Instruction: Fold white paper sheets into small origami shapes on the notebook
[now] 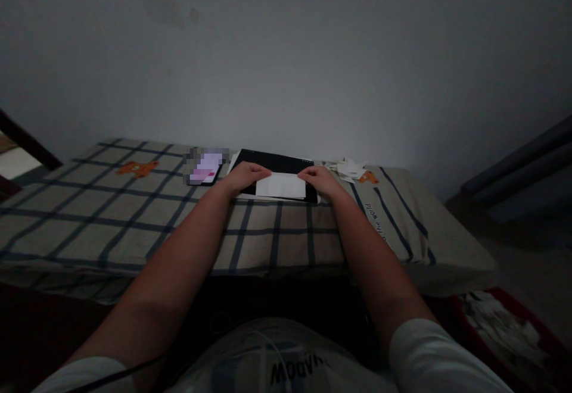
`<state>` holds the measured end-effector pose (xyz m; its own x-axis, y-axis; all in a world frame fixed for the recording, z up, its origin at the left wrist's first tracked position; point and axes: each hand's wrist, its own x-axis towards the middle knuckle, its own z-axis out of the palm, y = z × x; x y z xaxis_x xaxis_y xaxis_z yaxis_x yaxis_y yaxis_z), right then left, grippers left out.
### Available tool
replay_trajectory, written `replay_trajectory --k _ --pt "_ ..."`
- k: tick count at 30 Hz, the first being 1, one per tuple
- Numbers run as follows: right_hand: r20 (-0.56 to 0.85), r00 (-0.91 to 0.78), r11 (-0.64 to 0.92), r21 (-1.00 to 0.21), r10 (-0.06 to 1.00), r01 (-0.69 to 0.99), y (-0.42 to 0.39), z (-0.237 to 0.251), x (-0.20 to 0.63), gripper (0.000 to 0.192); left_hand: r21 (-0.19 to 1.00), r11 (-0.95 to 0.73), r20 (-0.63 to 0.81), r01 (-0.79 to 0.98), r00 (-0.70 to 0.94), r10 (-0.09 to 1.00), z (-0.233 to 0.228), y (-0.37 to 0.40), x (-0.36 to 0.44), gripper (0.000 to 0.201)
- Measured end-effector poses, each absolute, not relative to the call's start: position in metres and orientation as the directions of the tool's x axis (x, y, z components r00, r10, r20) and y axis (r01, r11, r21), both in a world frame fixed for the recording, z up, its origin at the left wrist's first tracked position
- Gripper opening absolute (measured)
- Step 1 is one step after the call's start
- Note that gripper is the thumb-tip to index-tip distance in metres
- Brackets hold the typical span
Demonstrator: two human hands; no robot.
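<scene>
A: Any containers?
B: Only 1, a red basket (513,327) at the lower right, holding pale crumpled stuff; the frame cuts it off, and the dimness hides what that stuff is.
A: Count the rest, left to right.
B: 1 phone (205,168) with a blurred screen, 1 black board (277,164), 1 white paper (280,186) lying on the board, 1 heap of white scraps (351,168), all on the checked bedcover (111,214).
A: And the hands?
B: 2. The left hand (245,175) presses the paper's left end with fingers curled flat; the right hand (319,178) does likewise at its right end. Neither is closed round it.
</scene>
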<state>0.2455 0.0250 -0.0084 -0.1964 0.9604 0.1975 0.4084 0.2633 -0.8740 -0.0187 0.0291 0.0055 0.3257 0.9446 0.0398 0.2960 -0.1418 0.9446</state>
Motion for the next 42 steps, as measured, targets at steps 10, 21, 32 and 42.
replay_trajectory --k 10,21,32,42 --pt "0.197 -0.141 0.237 -0.89 0.97 0.39 0.03 -0.012 0.25 0.019 0.986 -0.036 -0.041 0.164 0.441 0.897 0.009 0.027 -0.022 0.029" --pt "0.232 -0.047 0.236 -0.928 0.972 0.288 0.03 -0.013 0.246 0.019 0.99 0.092 -0.134 0.103 0.552 0.823 0.012 0.021 -0.021 0.029" --pt "0.259 -0.156 0.291 -0.925 0.953 0.244 0.026 -0.015 0.231 0.028 0.984 0.094 -0.163 0.15 0.555 0.816 0.005 0.015 -0.003 0.021" --pt "0.084 -0.117 0.096 -0.99 0.99 0.1 0.02 -0.004 0.227 0.019 0.991 -0.081 0.05 0.11 0.261 0.964 0.0 0.02 0.006 0.029"
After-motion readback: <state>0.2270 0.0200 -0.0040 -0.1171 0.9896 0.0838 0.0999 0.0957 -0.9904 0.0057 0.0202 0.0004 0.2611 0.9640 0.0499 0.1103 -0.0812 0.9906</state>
